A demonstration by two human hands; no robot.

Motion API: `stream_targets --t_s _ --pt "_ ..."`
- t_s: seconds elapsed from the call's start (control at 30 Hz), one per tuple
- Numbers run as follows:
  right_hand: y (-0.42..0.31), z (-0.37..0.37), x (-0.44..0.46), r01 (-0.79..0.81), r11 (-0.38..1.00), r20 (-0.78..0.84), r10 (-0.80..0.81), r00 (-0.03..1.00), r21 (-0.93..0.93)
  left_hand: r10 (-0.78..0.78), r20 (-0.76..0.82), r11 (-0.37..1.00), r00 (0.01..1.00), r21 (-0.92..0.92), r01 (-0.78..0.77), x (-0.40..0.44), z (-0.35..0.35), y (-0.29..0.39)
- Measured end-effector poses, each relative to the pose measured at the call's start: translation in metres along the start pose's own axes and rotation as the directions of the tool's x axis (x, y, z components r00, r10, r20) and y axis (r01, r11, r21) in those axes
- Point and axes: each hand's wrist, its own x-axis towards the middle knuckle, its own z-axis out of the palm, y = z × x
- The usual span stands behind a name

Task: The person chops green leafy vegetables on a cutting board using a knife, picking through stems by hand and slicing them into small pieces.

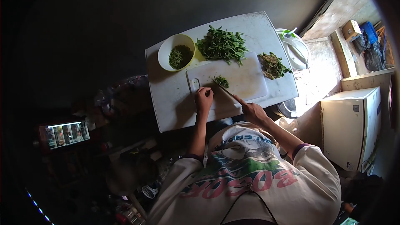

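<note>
My right hand (255, 113) is wrapped round the handle of a knife (227, 91), whose blade points up and left over the white cutting board (248, 75). At the blade's tip lies a small heap of chopped greens (221, 81). My left hand (204, 98) is closed with curled fingers at the board's near left edge, just below its handle slot; whether anything is in the fingers is hidden. A bowl (163, 56), pale inside and yellow-green outside, holds finely chopped greens. Beyond the board is a large pile of leafy greens (225, 43).
A smaller heap of stems and leaves (273, 66) lies right of the board on the white table (173, 108). Past the table's right edge is a basin (296, 54) with items in it. A white fridge (343, 127) stands at the right, and a lit screen (67, 135) at the left.
</note>
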Motion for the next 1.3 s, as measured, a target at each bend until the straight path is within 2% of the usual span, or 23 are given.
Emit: stream_targets --t_s 0.1,0.17,0.27,0.4,0.5,0.6,0.67,0.77,0.87,1.07,1.17,1.3 --pt "-0.008 -0.011 -0.003 -0.030 1.000 -0.003 0.030 1.000 -0.002 0.034 -0.012 0.999 0.999 -0.004 -0.034 -0.001 0.001 -0.001" --pt "-0.019 -0.022 -0.006 -0.011 1.000 0.016 0.011 1.000 -0.020 0.096 -0.029 0.988 0.995 0.124 -0.092 -0.001 0.002 -0.004" --pt "-0.016 -0.016 -0.005 0.045 0.998 -0.007 -0.046 0.999 -0.049 0.067 0.018 0.984 0.998 0.164 -0.069 0.000 -0.002 -0.002" --pt "-0.018 -0.012 -0.007 0.069 0.995 0.002 -0.069 0.998 -0.074 0.086 -0.011 0.991 0.996 0.104 -0.085 0.001 0.003 -0.011" --pt "-0.019 0.001 0.003 -0.001 0.997 0.032 0.004 0.999 -0.074 0.087 -0.028 0.992 0.996 0.097 -0.084 0.000 0.002 -0.010" --pt "-0.009 0.024 0.025 0.040 0.999 -0.035 -0.039 0.999 0.026 0.059 -0.009 0.996 0.998 0.061 -0.058 -0.001 0.006 -0.010" --pt "-0.011 0.029 0.044 0.150 0.988 -0.138 -0.143 0.980 0.042 0.031 0.009 0.994 0.999 0.103 -0.031 -0.001 0.004 -0.010" --pt "-0.020 0.023 0.059 0.139 0.990 -0.131 -0.135 0.982 0.023 0.118 -0.007 0.985 0.993 0.126 -0.116 0.000 0.003 -0.016" --pt "-0.018 0.022 0.056 0.201 0.979 -0.159 -0.196 0.968 0.019 0.093 0.001 0.988 0.996 0.125 -0.092 -0.001 0.002 -0.012" --pt "0.000 0.021 0.029 0.096 0.995 -0.067 -0.097 0.993 -0.016 0.063 -0.029 0.996 0.998 0.062 -0.061 -0.001 0.004 -0.006" --pt "0.008 0.015 0.018 0.076 0.996 -0.099 -0.080 0.992 -0.046 0.010 0.007 0.999 1.000 -0.044 -0.009 0.000 0.002 -0.006" --pt "-0.005 -0.004 0.009 0.038 0.998 -0.083 -0.041 0.996 -0.042 0.005 0.003 0.998 1.000 -0.062 -0.004 0.000 0.001 -0.007"
